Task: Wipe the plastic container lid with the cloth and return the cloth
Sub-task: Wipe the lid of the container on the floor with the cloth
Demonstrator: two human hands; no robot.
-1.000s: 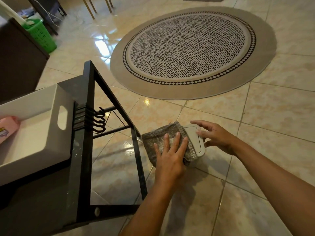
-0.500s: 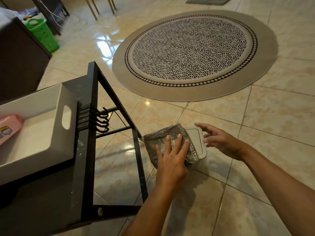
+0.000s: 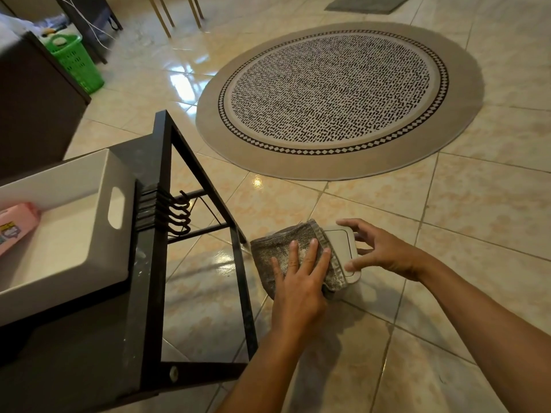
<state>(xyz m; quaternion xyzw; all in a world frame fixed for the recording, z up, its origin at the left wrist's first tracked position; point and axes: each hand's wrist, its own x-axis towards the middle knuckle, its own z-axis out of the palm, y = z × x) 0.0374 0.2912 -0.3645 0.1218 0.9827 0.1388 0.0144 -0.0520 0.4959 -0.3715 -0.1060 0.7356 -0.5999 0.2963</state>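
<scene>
A white plastic container lid (image 3: 340,246) lies flat on the tiled floor, right of a black rack. A grey cloth (image 3: 274,248) covers the lid's left part, so only its right side shows. My left hand (image 3: 301,281) presses flat on the cloth, fingers stretched and slightly apart. My right hand (image 3: 384,251) spans the lid's right end, with the index finger at the far corner and the thumb at the near edge.
A black metal rack (image 3: 149,263) with hooks stands left of the lid. It bears a white bin (image 3: 68,234) with a pink pack (image 3: 15,225) inside. A round patterned rug (image 3: 337,96) lies beyond. A green basket (image 3: 74,61) and a dark cabinet (image 3: 35,108) stand far left.
My right hand's fingers lifted off the lid's end, then spread across it with the thumb at the near edge. My left hand stays pressed on the cloth, shifted only slightly.
</scene>
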